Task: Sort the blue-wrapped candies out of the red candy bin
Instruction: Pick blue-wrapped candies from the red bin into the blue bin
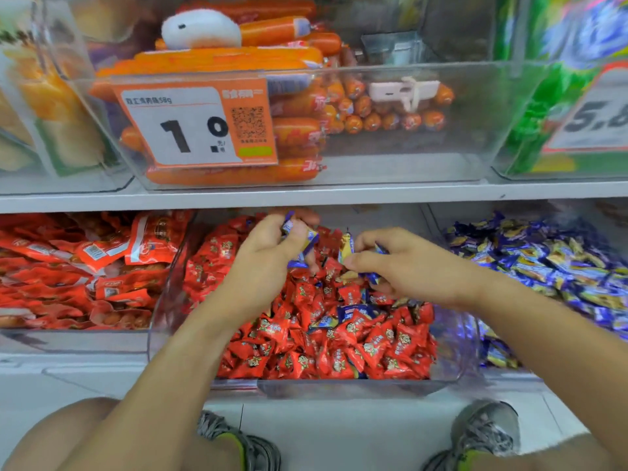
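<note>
Head view: I note the clear red candy bin (455,341) on the lower shelf, blue-wrapped candies (353,314) scattered among the red. Left hand (272,246) clutches several blue ones above it; right hand (401,260) pinches more.

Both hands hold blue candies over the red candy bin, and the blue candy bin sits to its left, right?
Wrong side. Head view: left hand and right hand hold blue candies over the red candy bin, but the blue candy bin sits to its right.
</note>
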Available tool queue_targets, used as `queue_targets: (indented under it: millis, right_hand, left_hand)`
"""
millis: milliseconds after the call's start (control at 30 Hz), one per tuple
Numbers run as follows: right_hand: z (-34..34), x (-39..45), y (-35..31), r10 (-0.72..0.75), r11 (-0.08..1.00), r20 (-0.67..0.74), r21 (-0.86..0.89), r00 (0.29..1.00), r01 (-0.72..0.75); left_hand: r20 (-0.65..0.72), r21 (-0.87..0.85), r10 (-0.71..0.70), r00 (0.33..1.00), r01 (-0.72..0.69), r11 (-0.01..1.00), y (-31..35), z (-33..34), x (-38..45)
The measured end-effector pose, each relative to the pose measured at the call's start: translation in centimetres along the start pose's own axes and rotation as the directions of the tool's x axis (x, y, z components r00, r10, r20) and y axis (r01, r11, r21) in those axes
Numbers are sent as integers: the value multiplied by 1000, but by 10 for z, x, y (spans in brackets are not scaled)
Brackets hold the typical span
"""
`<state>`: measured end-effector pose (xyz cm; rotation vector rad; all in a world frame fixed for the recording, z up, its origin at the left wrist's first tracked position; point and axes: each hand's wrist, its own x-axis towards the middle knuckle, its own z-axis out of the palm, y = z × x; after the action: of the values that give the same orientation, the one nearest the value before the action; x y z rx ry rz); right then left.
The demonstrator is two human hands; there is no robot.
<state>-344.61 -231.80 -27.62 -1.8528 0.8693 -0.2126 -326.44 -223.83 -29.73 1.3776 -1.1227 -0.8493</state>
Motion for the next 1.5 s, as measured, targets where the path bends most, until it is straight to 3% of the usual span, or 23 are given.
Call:
queue_targets:
  millis: [33, 100, 167, 233, 367, 467, 500, 567, 667, 733, 833, 900, 967, 1033, 1133, 1200, 1300, 1367, 1433, 1500]
  right_hand:
    - [-6, -11, 3, -10, 1000, -28, 3, 1000, 11]
    - [-23, -36, 11, -85, 988, -122, -138, 989, 68]
    - [-48, -62, 23, -137, 930, -231, -364, 963, 45]
    - [-77, -87, 39, -104, 873, -324, -483, 940, -70]
    - [-126, -115, 73, -18, 822, -482, -506, 876, -262]
    - [-149, -116, 96, -16, 867, -517, -433, 856, -246]
    - [-154, -116, 101, -9, 898, -511, -382, 860, -217]
    - [-158, -121, 106, -14, 955, -479, -267, 877, -131]
    - [-160, -129, 118, -84, 971, -428, -236, 900, -22]
    - [-154, -134, 123, -158, 960, -422, -278, 893, 39]
    - [-134, -134, 112, -259, 934, -437, -340, 862, 108]
    - [-112, -127, 89, -325, 916, -405, -361, 855, 177]
    - [-87, -114, 61, -417, 866, -313, -423, 853, 268]
    - [-63, -94, 35, -471, 786, -136, -513, 872, 344]
    - [-38, -57, 18, -329, 591, 78, -760, 941, 270]
    - [-29, -34, 15, -232, 378, 138, -900, 963, 220]
    - [-24, -7, 14, -71, 154, 198, -966, 978, 207]
    - [-25, 9, 15, 84, 124, 219, -970, 972, 208]
    - [-26, 21, 13, 186, 194, 232, -961, 955, 196]
    - [-29, 31, 15, 189, 281, 246, -941, 951, 188]
  left_hand:
    - [58, -104, -31, 998, 37, 994, 2, 12, -4]
    - [184, -125, -58, 981, 82, 989, 8, 37, -10]
    - [281, -10, -32, 959, 36, 999, 17, 68, -11]
    - [318, 173, 31, 947, -90, 981, 27, 104, -7]
    - [358, 468, 175, 917, -339, 816, 47, 181, 10]
    - [552, 512, 102, 828, -433, 742, 51, 218, 23]
    - [580, 555, 76, 811, -461, 692, 50, 223, 25]
    - [516, 616, 130, 846, -472, 630, 47, 220, 23]
    - [351, 565, 309, 884, -463, 683, 38, 186, 7]
    - [288, 561, 343, 894, -448, 696, 27, 150, -9]
    - [370, 601, 172, 913, -376, 705, 10, 100, -26]
    - [490, 657, -14, 872, -359, 663, -5, 77, -27]
    - [560, 703, -165, 812, -360, 614, -20, 61, -22]
    - [573, 725, -216, 790, -367, 583, -28, 51, -17]
    - [573, 729, -190, 797, -390, 563, -33, 39, -10]
    - [557, 742, -178, 811, -391, 544, -36, 30, -8]
    - [536, 755, -141, 833, -398, 521, -40, 14, -3]
    - [528, 759, -132, 839, -397, 516, -38, 5, -1]
    - [528, 762, -163, 834, -379, 525, -36, -1, 3]
    - [512, 747, -193, 837, -322, 582, -35, 0, 8]
